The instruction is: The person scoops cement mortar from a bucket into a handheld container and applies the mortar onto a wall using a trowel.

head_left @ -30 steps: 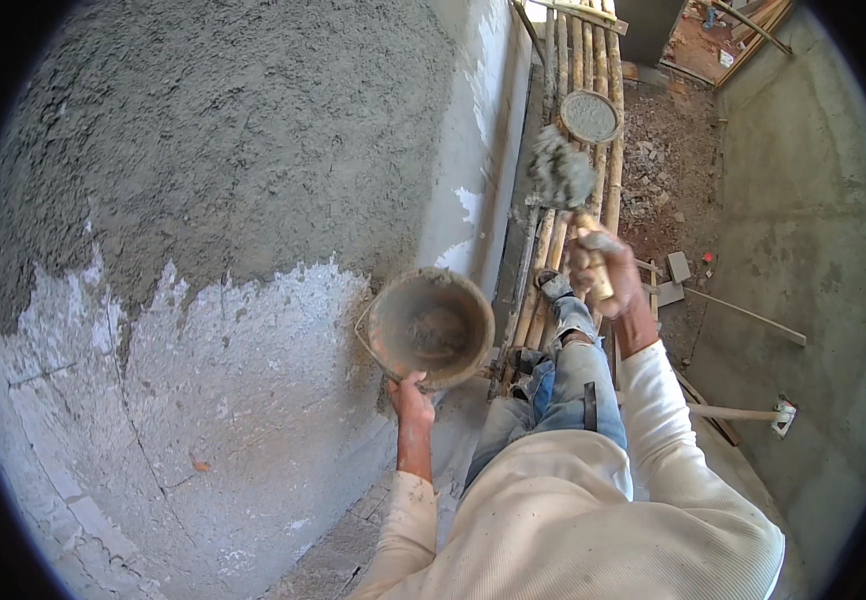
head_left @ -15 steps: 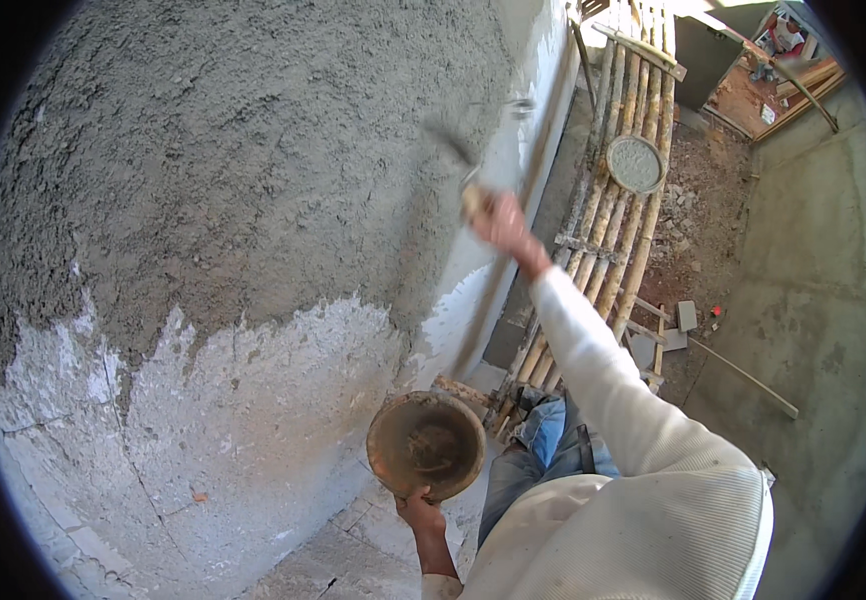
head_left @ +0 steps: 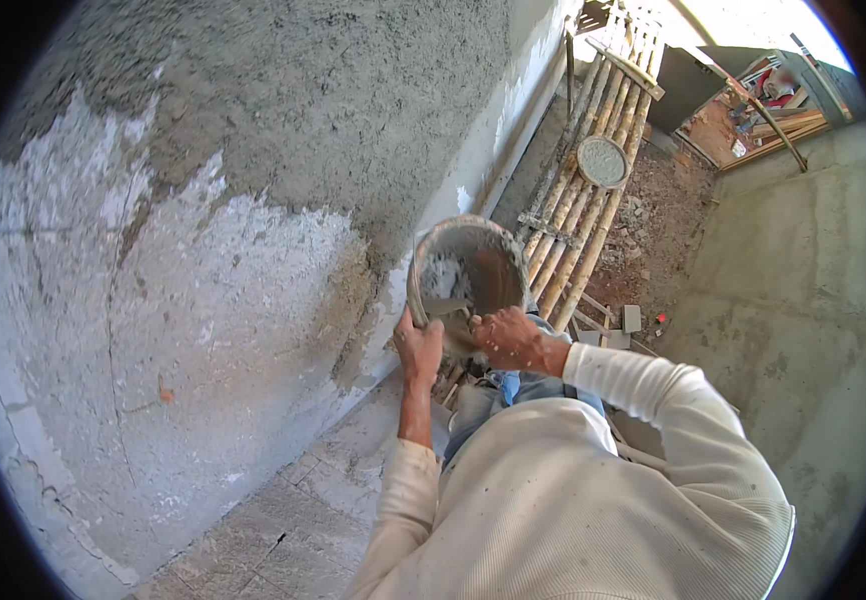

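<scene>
A round, mortar-stained basin (head_left: 501, 258) is held up in front of me, tilted so its inside shows. My left hand (head_left: 420, 350) grips its near-left rim, thumb over the edge. Wrapped around the handle of a trowel, my right hand (head_left: 513, 340) is at the basin's near-right side. The trowel blade (head_left: 445, 306) is inside the basin, against its lower wall; the handle is mostly covered by my fingers. Left of the basin stands a wall (head_left: 283, 110) with rough grey mortar on its upper part and a pale, patchy surface (head_left: 223, 300) below.
A scaffold platform of poles (head_left: 580, 225) runs away from me along the wall. On it rests a second basin (head_left: 603, 162) full of grey mortar. Rubble (head_left: 643, 235) and a grey block (head_left: 632, 318) lie below. A concrete wall (head_left: 793, 270) rises at right; a person (head_left: 776, 90) is far off.
My right hand has come down from the wall with the trowel, into the basin. My left hand has raised and tilted the basin. The view has shifted, showing more lower wall.
</scene>
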Motion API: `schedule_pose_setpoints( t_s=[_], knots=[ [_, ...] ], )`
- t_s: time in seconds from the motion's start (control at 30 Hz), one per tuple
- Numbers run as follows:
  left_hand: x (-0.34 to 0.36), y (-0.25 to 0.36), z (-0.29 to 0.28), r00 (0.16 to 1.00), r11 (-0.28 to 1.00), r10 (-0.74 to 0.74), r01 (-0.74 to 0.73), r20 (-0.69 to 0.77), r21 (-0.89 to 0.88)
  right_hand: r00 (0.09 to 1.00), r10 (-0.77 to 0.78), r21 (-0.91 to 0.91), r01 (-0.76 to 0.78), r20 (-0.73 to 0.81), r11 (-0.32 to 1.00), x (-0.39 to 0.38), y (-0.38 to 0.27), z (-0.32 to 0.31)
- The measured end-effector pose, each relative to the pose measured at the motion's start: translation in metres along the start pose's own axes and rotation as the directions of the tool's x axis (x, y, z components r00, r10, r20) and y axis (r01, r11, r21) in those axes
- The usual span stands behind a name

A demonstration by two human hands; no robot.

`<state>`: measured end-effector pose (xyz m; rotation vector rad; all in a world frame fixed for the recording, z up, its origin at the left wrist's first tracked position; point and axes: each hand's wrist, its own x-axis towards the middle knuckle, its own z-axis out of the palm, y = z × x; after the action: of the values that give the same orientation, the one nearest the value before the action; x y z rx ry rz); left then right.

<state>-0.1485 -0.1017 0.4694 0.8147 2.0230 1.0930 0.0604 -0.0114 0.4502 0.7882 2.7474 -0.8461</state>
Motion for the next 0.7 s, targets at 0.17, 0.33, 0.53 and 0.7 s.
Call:
schedule_pose_setpoints(
  t_s=[0.17,0.33,0.53,0.7],
  knots=[
    [0.007,0.057,-0.026,0.989,0.993,0.075,-0.086,0.129,0.076,0.898,0.021,-0.097,-0.071,-0.44,0.993,-0.016,0.001,-0.05],
    [0.016,0.089,-0.048,0.957,0.969,0.249,-0.246,0.15,-0.039,0.974,0.097,-0.181,-0.135,-0.204,0.974,-0.026,-0.024,-0.084],
    [0.036,0.092,-0.045,0.953,0.947,0.3,-0.293,0.036,-0.132,0.991,0.087,-0.137,-0.1,-0.1,0.986,-0.061,-0.073,-0.142],
    [0.053,0.084,-0.039,0.994,0.988,0.102,-0.098,0.034,-0.118,0.752,-0.122,-0.073,0.098,-0.648,0.992,-0.13,-0.084,-0.199]
  ],
)
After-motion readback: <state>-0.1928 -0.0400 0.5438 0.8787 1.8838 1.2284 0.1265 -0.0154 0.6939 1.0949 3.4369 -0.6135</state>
